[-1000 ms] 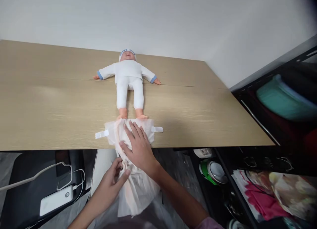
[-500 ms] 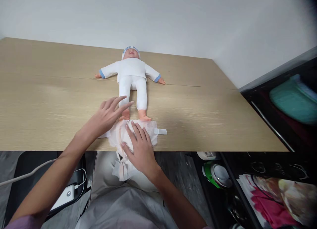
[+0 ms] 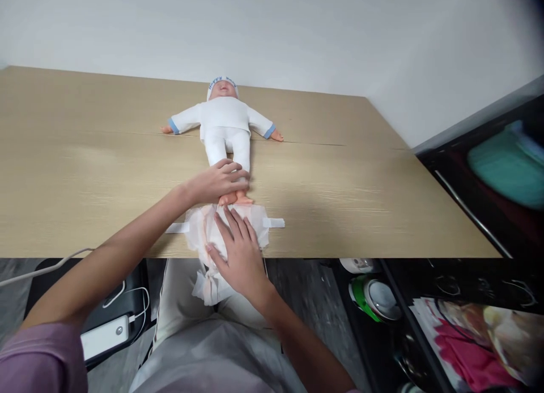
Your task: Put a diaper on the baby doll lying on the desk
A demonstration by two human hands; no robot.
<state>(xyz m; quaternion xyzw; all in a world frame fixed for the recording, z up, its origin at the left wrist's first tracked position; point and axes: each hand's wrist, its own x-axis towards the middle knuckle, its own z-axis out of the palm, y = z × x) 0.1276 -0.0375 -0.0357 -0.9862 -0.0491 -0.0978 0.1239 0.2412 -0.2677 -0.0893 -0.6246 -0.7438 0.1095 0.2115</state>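
Observation:
A baby doll (image 3: 223, 124) in a white suit and cap lies on its back on the wooden table (image 3: 340, 183), its feet towards me. My left hand (image 3: 219, 182) is closed round the doll's ankles, holding both legs together. A white diaper (image 3: 259, 220) with side tabs lies spread at the table's front edge, just below the doll's feet, part of it hanging over the edge. My right hand (image 3: 236, 248) lies flat on the diaper with its fingers stretched out, pressing it down.
A black shelf (image 3: 480, 212) with a teal bundle and colourful cloth stands at the right. Under the table are a white power bank (image 3: 104, 336) with cables at the left and a green and white container (image 3: 374, 297) at the right. A white wall is behind the table.
My left hand left the hanging part of the diaper, reached over the table and closed on the doll's ankles. My right hand stayed flat on the diaper.

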